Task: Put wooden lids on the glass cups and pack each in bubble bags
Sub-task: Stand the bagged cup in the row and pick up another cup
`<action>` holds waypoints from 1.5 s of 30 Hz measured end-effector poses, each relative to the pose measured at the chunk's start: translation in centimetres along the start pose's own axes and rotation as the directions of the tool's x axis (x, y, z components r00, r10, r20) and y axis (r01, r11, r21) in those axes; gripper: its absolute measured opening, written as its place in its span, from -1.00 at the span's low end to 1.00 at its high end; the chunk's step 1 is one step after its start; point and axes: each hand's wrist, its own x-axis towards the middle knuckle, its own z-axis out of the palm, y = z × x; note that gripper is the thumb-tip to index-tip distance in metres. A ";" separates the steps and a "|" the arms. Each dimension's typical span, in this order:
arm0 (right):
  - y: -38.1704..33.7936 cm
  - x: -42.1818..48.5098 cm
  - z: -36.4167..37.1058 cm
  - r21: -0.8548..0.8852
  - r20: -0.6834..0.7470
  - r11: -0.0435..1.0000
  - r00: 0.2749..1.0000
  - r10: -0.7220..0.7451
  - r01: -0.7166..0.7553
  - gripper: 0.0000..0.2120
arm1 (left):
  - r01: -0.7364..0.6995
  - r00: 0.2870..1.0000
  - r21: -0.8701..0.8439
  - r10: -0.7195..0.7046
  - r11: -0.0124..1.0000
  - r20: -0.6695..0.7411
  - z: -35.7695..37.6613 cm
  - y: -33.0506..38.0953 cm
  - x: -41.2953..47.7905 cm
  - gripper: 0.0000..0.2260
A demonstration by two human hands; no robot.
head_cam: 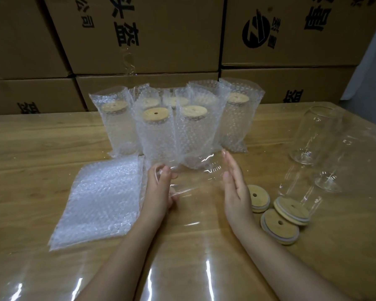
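Just in front of the packed cups [156, 127], a clear, smooth-walled glass cup [195, 177] lies sideways above the bench [30, 159]. On the left hand [161, 187], fingers curl around one end; on the right hand [234, 187], fingers lie straight at the other.

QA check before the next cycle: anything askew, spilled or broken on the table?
No spill or breakage visible. Only oddity: one wooden lid right of the right hand lies tilted, propped on the lid nearest the camera, not flat like the third lid.
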 end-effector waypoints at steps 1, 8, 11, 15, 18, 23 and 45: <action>-0.1 0.0 0.0 -0.002 0.002 1.000 1.000 -0.007 0.007 -0.63 | 0.004 1.000 0.010 -0.004 1.000 0.005 0.0 0.0 0.0 -0.49; -0.3 0.3 -0.2 -0.010 0.031 1.000 0.999 0.027 -0.027 -0.58 | -0.006 0.999 0.033 0.005 0.999 0.036 -0.5 -0.2 -0.3 -0.44; -0.3 0.3 -0.3 0.020 0.068 0.999 0.997 0.047 -0.049 -0.53 | 0.057 0.998 -0.083 -0.054 0.995 0.044 -0.7 0.1 -0.2 -0.44; -0.8 0.1 -0.2 0.063 -0.018 0.996 0.998 -0.059 0.060 -0.62 | 0.089 0.995 -0.222 -0.079 0.971 0.055 -0.9 0.0 0.1 -0.35; -0.9 0.0 -0.2 0.034 -0.025 0.991 0.991 -0.129 0.130 -0.65 | 0.108 0.991 -0.254 -0.085 0.961 0.103 -1.0 -0.1 0.3 -0.40; -0.7 0.1 -0.3 0.008 -0.014 0.998 0.998 -0.067 0.067 -0.50 | 0.113 0.991 -0.303 -0.087 0.946 0.100 -1.2 0.1 0.3 -0.39; 0.7 0.0 0.1 -0.056 0.148 0.996 0.986 0.074 -0.066 -0.53 | -0.081 0.992 -0.139 0.065 0.987 -0.111 -0.7 0.0 -0.1 -0.62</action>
